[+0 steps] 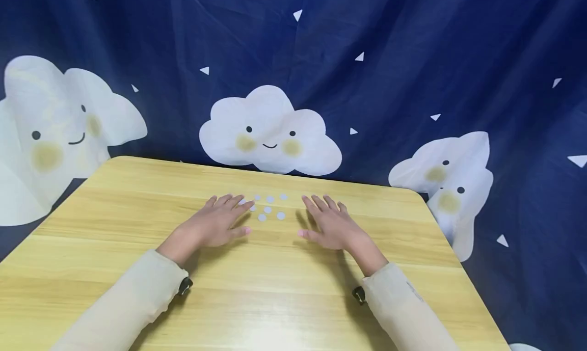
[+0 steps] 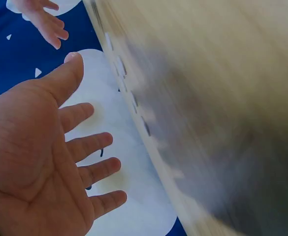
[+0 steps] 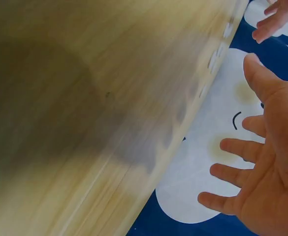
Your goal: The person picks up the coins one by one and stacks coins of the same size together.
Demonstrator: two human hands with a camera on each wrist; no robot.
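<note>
Several small round white discs (image 1: 268, 210) lie loosely grouped on the wooden table (image 1: 275, 269), between the two hands in the head view. On their left, the left hand (image 1: 222, 221) hovers palm down with fingers spread, its fingertips overlapping the nearest discs in this view. The right hand (image 1: 330, 223) hovers to the right of the group, also with spread fingers, and its shadow falls on the wood. Both palms show bare in the wrist views, where the left hand (image 2: 50, 157) and the right hand (image 3: 267, 162) hold nothing.
Behind the table's far edge hangs a dark blue curtain (image 1: 257, 45) printed with smiling white clouds (image 1: 270, 116) and small white triangles. Light sleeves cover the forearms, and a dark band (image 1: 185, 286) shows at the left cuff, another (image 1: 359, 295) at the right.
</note>
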